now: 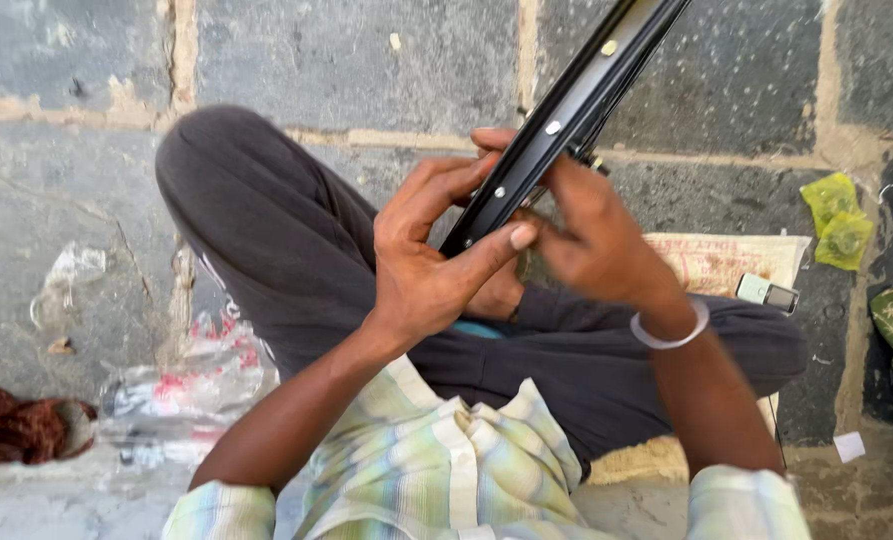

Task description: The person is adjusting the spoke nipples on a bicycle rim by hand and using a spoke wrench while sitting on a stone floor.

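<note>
Head view: your left hand (431, 265) grips black rim (556, 120), thumb across it. Right hand (591, 235) pinches at rim's far side, blurred. Wrapper (838, 220) well right of hands.

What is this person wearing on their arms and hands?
Both hands are bare, with no gloves. The left hand has nothing on its wrist. The right hand has a plain whitish bangle around its wrist. Both arms are bare up to short sleeves of a pale checked shirt in green, yellow and white.
</note>
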